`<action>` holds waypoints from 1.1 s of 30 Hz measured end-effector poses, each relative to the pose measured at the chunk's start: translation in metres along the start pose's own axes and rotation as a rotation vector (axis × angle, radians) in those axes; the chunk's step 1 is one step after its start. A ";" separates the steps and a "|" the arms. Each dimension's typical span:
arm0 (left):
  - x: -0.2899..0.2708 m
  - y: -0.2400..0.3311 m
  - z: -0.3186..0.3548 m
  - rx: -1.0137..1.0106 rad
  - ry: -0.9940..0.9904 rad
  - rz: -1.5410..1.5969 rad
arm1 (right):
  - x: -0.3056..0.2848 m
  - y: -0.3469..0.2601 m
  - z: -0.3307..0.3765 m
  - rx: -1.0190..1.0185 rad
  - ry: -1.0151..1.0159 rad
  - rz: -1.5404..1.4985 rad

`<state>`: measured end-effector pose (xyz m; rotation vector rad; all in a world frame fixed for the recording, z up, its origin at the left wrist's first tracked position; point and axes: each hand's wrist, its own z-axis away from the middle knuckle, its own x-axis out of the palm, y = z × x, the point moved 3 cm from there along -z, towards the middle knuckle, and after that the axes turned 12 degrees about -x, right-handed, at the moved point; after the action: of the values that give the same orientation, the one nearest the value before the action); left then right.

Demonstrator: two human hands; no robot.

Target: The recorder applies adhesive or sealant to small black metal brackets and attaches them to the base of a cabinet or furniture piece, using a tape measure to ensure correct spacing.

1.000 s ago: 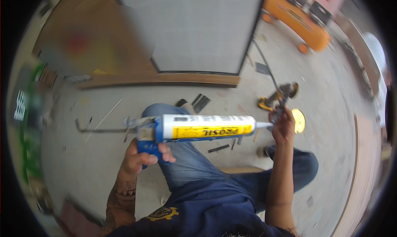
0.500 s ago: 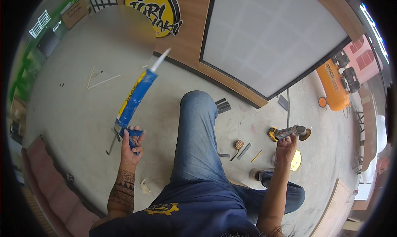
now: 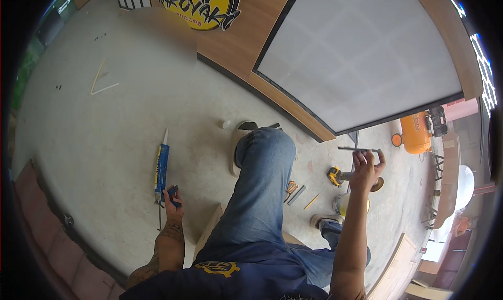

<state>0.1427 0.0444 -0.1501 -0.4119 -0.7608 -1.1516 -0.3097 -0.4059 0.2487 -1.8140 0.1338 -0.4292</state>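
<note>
From my remote seat I have the left hand (image 3: 173, 200) wrapped round the handle of a blue caulking gun (image 3: 162, 166), at the left over the concrete floor (image 3: 115, 137), nozzle pointing away from the body; whether it touches down I cannot tell. My right hand (image 3: 366, 171) pinches a thin dark strip (image 3: 346, 148) near the cordless angle grinder (image 3: 339, 177). Right of the knee (image 3: 275, 145) lie a tape measure (image 3: 291, 186) and a pencil (image 3: 311, 201).
</note>
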 end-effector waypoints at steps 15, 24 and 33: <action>0.081 -0.069 -0.102 -0.330 0.271 -1.409 | 0.182 0.107 -0.018 -0.339 -0.345 0.217; 0.448 -0.230 -0.222 0.449 -0.473 -1.481 | 0.238 0.189 -0.027 -0.455 -0.460 0.373; 0.470 -0.284 -0.268 0.795 -0.500 -1.321 | 0.251 0.231 -0.026 -0.555 -0.449 0.401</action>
<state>0.0616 -0.5472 -0.0179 0.6300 -1.9802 -1.7967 -0.0566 -0.5733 0.0910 -2.3096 0.3189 0.3372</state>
